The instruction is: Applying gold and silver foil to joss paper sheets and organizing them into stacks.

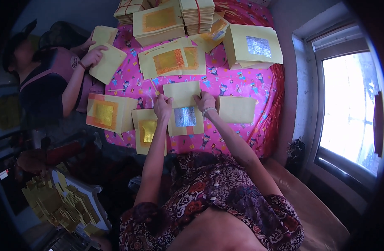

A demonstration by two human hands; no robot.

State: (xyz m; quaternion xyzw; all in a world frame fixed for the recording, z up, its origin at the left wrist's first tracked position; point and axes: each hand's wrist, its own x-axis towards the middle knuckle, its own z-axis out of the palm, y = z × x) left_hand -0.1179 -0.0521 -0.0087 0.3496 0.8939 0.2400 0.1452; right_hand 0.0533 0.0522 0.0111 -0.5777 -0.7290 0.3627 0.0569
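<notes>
A plain pale-yellow paper sheet (181, 93) is gripped at its near corners, with my left hand (163, 105) closed on the left one and my right hand (205, 102) on the right one. Just below it lies a yellow sheet with a silver foil square (185, 116), partly covered by the held sheet. Left of that, under my left forearm, are yellow sheets with a gold foil square (148, 131). Beside my right hand rests a plain yellow paper stack (237, 109). A thin stick (154, 86) lies just beyond my left hand.
Foil-marked paper stacks (158, 33) and a red-tied bundle (197, 16) fill the far side of the pink patterned table cover (219, 83). A thick silver-foil stack (252, 46) stands far right, a gold-foil stack (110, 113) left. At left, a co-worker's hands (93, 56) hold yellow sheets.
</notes>
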